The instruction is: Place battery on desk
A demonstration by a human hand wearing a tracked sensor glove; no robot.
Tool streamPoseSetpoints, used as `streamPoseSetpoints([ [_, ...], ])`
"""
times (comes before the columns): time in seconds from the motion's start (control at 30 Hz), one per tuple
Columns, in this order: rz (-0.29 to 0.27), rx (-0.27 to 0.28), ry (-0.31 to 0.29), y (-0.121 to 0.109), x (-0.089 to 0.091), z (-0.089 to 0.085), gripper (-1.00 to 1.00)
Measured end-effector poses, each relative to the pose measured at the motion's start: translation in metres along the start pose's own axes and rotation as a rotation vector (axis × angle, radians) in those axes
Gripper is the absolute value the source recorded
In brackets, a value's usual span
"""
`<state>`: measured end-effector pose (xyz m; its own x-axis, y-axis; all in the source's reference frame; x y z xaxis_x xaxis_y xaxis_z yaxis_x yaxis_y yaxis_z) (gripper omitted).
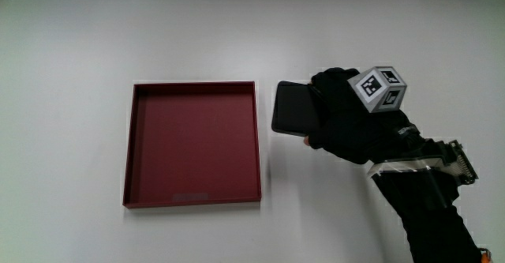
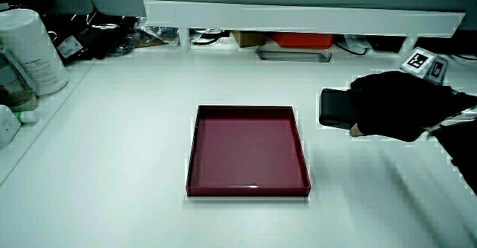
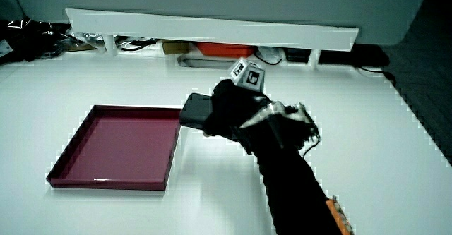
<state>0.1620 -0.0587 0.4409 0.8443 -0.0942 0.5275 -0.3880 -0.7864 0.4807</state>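
The battery (image 1: 291, 109) is a flat black block beside the dark red tray (image 1: 256, 137), just outside its rim. The gloved hand (image 1: 339, 117) grips the battery's end with curled fingers; the patterned cube (image 1: 379, 88) rides on its back. In both side views the battery (image 2: 333, 107) (image 3: 194, 109) sticks out of the hand (image 2: 391, 106) (image 3: 229, 108) toward the tray (image 2: 246, 191) (image 3: 106, 183). Whether it rests on the white table or hovers just above it, I cannot tell.
The tray holds nothing. A low white partition (image 2: 298, 16) runs along the table's edge farthest from the person, with cables and boxes under it. A white canister (image 2: 28, 51) and clutter stand at a table corner in a side view.
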Motion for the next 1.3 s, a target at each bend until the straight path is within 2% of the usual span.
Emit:
streamPoseSetpoints([
  [0.2, -0.091, -0.019, 0.013, 0.005, 0.035, -0.012, 0.0],
  [0.23, -0.095, -0.014, 0.018, 0.004, 0.035, -0.013, 0.0],
  [0.37, -0.136, -0.033, 0.043, 0.012, 0.057, -0.03, 0.0],
  [0.43, -0.162, -0.033, 0.027, 0.015, 0.065, -0.037, 0.0],
  [0.47, -0.172, -0.041, 0.039, 0.016, 0.068, -0.041, 0.0],
  [0.5, -0.165, -0.028, 0.033, 0.014, 0.063, -0.039, 0.0],
  [0.53, -0.158, -0.045, 0.045, 0.017, 0.066, -0.044, 0.0],
  [0.57, -0.172, -0.042, 0.024, 0.019, 0.07, -0.048, 0.0],
  [0.63, -0.18, -0.064, 0.046, 0.02, 0.073, -0.054, 0.0],
  [0.77, -0.202, -0.069, 0.057, 0.023, 0.082, -0.063, 0.0],
  [0.83, -0.209, -0.068, 0.08, 0.023, 0.084, -0.063, 0.0],
  [0.93, -0.207, -0.06, 0.073, 0.024, 0.085, -0.064, 0.0],
  [1.1, -0.224, -0.09, 0.081, 0.025, 0.087, -0.065, 0.0],
  [1.3, -0.239, -0.12, 0.061, 0.025, 0.085, -0.065, -0.32],
])
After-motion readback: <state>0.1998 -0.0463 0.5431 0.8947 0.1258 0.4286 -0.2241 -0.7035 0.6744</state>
